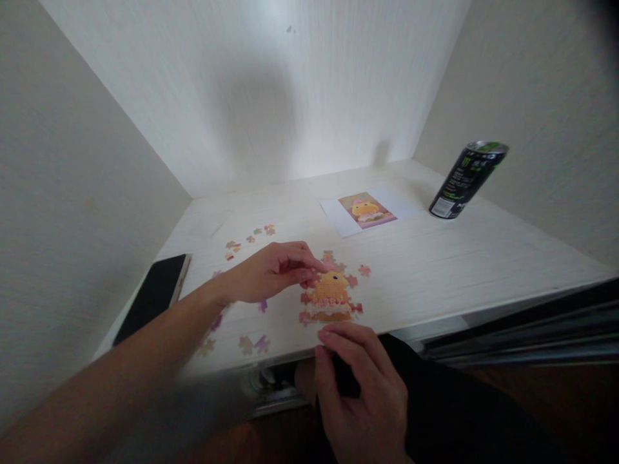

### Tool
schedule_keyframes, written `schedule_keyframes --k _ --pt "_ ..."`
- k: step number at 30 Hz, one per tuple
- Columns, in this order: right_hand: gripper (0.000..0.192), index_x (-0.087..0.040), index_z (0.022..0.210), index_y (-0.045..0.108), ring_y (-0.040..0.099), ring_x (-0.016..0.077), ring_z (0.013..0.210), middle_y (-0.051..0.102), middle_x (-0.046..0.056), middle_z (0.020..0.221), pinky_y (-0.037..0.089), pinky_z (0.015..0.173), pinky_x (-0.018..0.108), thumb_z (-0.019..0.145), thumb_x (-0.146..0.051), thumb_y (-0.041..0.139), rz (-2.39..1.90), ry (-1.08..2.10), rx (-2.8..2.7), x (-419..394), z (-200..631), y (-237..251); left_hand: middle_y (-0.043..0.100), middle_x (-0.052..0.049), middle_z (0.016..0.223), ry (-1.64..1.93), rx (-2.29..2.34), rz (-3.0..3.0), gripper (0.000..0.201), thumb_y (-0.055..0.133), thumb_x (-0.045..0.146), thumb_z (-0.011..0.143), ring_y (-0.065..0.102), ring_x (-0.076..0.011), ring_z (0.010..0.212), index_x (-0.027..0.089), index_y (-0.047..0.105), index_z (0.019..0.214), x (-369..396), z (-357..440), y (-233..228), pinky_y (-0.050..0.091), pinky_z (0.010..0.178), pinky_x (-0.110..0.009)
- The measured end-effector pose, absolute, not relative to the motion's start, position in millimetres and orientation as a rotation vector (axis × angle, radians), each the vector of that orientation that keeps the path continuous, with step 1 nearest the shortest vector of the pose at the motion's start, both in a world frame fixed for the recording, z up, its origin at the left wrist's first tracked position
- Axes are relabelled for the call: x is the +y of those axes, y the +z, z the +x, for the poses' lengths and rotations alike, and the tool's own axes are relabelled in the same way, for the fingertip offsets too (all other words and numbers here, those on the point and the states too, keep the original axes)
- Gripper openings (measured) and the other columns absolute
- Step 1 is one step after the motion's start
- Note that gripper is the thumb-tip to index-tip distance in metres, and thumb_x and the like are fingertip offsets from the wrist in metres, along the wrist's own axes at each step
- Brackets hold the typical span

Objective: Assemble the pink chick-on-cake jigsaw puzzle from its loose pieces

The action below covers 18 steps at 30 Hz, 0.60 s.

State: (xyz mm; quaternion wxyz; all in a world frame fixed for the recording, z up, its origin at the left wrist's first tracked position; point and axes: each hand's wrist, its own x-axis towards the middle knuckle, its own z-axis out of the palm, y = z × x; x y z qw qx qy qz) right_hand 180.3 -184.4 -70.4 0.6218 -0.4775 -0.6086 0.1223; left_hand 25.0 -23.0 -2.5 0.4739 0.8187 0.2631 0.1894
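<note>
Puzzle: a part-built jigsaw point(330, 296) of an orange creature on pink lies near the front edge of the pale counter point(435, 270), its outline ragged and unfinished.
Left hand: the left hand point(271, 270) reaches in from the left, fingertips pinched together at the upper left edge of the assembled patch; it seems to pinch a small piece, though the piece itself is too hidden to make out.
Right hand: the right hand point(360, 380) sits at the counter's front edge just below the jigsaw, fingers curled loosely and touching the edge, grasping nothing that shows.
Loose pieces: loose pieces point(249, 240) lie scattered behind and to the left of the left hand, with more near the front edge point(254, 345) and one to the right of the patch point(364, 270).
Reference: a printed picture sheet point(366, 211) lies further back, well apart from the jigsaw.
Others: a dark phone point(153, 295) lies at the left; a black can point(468, 179) stands at the right rear.
Step in hand: likely fitting a piece onto the upper left border.
Next move: calls for turning the tab to match its gap, then pressing flat while the patch is steadied.
</note>
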Motion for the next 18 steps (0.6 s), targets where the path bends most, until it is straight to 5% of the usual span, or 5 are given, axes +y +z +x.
schedule_keyframes --k 8,14,18 --pt "0.023 -0.025 0.110 0.066 0.071 0.0168 0.084 0.074 0.005 0.102 0.059 0.072 0.028 0.088 -0.029 0.072 -1.218 0.860 -0.920 -169.0 209.2 -53.5 0.073 -0.003 0.092 0.658 0.577 1.758 0.018 0.076 0.019 0.082 0.068 -0.0068 0.081 0.018 0.074 0.100 -45.0 49.7 -10.2 0.055 0.073 -0.013" --pt "0.017 -0.020 0.092 0.070 0.067 0.0122 0.072 0.075 0.002 0.086 0.056 0.068 0.024 0.083 -0.033 0.077 -1.059 1.102 -0.796 -153.1 210.8 -39.5 0.074 -0.004 0.088 0.812 0.501 1.975 0.016 0.078 0.020 0.081 0.069 -0.0093 0.079 0.016 0.074 0.096 -53.4 53.4 -10.9 0.055 0.072 -0.017" --pt "0.021 -0.019 0.092 0.071 0.064 0.0115 0.070 0.073 0.000 0.082 0.053 0.067 0.024 0.079 -0.033 0.079 -1.058 1.149 -0.844 -136.0 233.7 -27.1 0.072 -0.004 0.095 0.853 0.557 2.248 0.034 0.077 0.032 0.083 0.066 -0.0118 0.084 0.018 0.069 0.113 -48.8 50.4 -11.5 0.054 0.079 -0.024"
